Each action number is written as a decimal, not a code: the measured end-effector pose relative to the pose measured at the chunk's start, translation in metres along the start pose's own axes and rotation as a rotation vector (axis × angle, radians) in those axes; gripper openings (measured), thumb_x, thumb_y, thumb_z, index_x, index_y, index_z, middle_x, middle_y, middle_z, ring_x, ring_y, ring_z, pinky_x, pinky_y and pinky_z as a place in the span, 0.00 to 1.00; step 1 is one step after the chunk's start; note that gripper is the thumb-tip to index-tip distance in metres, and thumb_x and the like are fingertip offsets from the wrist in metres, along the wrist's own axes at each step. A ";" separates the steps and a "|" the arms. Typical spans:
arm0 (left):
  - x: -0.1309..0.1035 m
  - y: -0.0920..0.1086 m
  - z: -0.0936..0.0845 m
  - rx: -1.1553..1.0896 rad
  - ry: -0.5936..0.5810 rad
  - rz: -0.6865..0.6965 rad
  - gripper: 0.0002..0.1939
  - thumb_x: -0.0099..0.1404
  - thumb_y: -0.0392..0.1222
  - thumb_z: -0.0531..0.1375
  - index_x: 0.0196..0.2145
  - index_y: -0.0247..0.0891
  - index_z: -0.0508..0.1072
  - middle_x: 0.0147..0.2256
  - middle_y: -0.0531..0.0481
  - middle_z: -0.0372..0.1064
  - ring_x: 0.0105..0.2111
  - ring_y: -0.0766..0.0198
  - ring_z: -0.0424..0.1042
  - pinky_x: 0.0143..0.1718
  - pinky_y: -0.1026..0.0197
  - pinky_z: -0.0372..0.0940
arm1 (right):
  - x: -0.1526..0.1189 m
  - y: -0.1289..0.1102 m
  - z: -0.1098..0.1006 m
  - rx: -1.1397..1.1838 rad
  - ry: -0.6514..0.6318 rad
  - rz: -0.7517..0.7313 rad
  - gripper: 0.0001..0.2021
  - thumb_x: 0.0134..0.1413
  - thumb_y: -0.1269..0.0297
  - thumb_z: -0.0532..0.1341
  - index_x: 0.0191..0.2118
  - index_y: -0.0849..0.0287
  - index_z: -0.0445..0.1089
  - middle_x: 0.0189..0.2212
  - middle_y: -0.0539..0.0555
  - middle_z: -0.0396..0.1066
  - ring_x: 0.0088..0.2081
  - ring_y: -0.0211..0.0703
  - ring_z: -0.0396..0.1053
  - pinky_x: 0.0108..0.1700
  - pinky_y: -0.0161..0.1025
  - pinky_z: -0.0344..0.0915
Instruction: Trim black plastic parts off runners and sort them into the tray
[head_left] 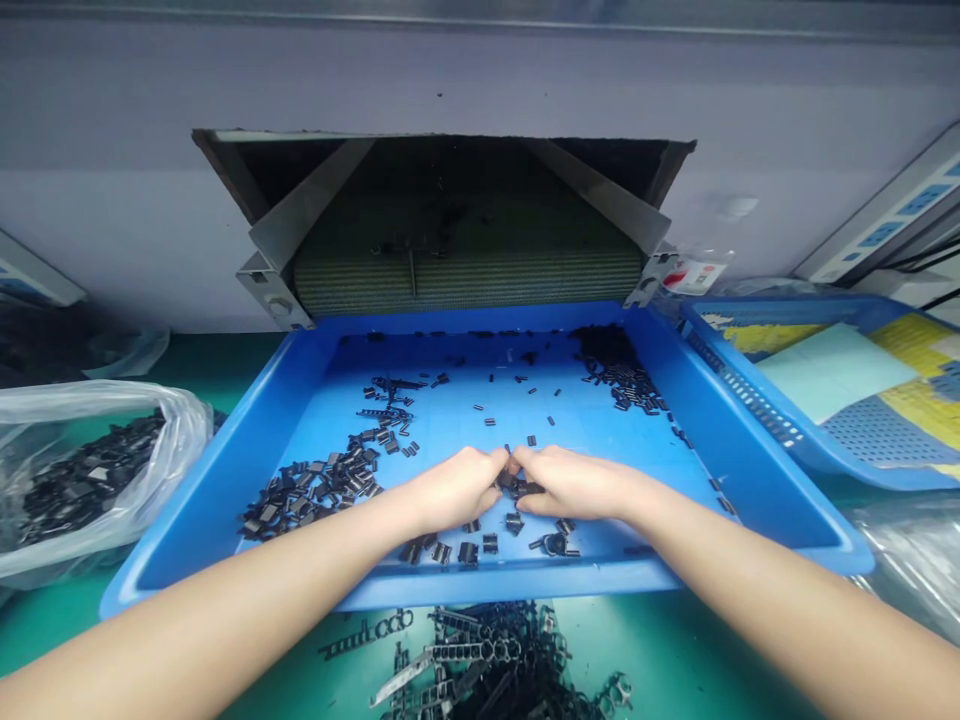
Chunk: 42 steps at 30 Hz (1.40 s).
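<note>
My left hand [463,487] and my right hand [574,482] meet over the front middle of a blue plastic tray [757,465]. The fingers of both are closed on small black plastic parts [511,484] between them; the exact shape is partly hidden by my fingertips. Several loose black parts [469,553] lie on the tray floor just below my hands. A heap of black pieces [315,487] spreads along the tray's left side. Smaller black bits [622,370] are piled at the back right corner.
A ribbed conveyor belt [465,285] ends above the tray's back edge. Black sprue frames [487,660] lie on the green table in front. At left stands a clear bag [187,420] of black pieces; at right, a blue basket [870,455] and a plastic bottle [701,255].
</note>
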<state>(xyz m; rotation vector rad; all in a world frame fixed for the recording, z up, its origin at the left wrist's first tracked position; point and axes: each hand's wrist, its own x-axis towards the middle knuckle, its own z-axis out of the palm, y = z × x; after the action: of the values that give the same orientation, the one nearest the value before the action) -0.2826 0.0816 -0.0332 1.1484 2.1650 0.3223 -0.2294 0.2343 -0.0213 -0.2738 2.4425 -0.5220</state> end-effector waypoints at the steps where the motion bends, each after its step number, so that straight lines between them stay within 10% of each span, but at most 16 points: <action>1: 0.001 0.000 0.000 -0.045 -0.008 -0.019 0.12 0.60 0.35 0.49 0.42 0.33 0.61 0.33 0.41 0.69 0.30 0.57 0.70 0.28 0.61 0.62 | 0.001 0.000 0.001 0.010 0.007 0.003 0.13 0.48 0.63 0.57 0.40 0.63 0.59 0.23 0.51 0.59 0.21 0.38 0.57 0.21 0.34 0.49; 6: 0.002 0.000 -0.003 -0.348 -0.089 -0.153 0.14 0.59 0.36 0.48 0.44 0.35 0.58 0.22 0.53 0.68 0.14 0.68 0.61 0.15 0.67 0.56 | 0.006 0.006 0.006 0.104 0.045 0.024 0.12 0.47 0.63 0.56 0.38 0.62 0.58 0.27 0.54 0.62 0.25 0.41 0.60 0.22 0.34 0.51; 19: 0.000 -0.021 -0.020 -1.045 -0.214 -0.078 0.12 0.53 0.27 0.51 0.37 0.36 0.60 0.23 0.54 0.71 0.13 0.76 0.59 0.15 0.72 0.51 | 0.004 0.009 -0.005 0.765 -0.032 -0.024 0.15 0.41 0.81 0.49 0.36 0.57 0.53 0.18 0.41 0.61 0.12 0.27 0.52 0.13 0.26 0.46; 30: 0.003 -0.022 -0.017 -1.170 -0.211 0.008 0.14 0.51 0.25 0.52 0.36 0.35 0.61 0.35 0.47 0.69 0.39 0.61 0.72 0.16 0.73 0.56 | 0.004 0.009 -0.007 0.812 -0.025 -0.034 0.18 0.36 0.81 0.48 0.37 0.56 0.55 0.18 0.41 0.61 0.12 0.26 0.51 0.12 0.25 0.45; 42: -0.008 -0.016 -0.027 -1.227 -0.178 0.023 0.13 0.46 0.26 0.50 0.32 0.35 0.61 0.22 0.50 0.71 0.14 0.75 0.60 0.14 0.74 0.52 | 0.000 0.001 -0.012 1.208 0.017 -0.099 0.21 0.25 0.78 0.48 0.34 0.59 0.59 0.17 0.44 0.64 0.10 0.25 0.46 0.10 0.25 0.39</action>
<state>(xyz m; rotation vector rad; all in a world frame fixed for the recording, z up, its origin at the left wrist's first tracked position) -0.3075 0.0679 -0.0169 0.4368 1.3283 1.2648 -0.2370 0.2387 -0.0125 0.1306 1.7164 -1.8675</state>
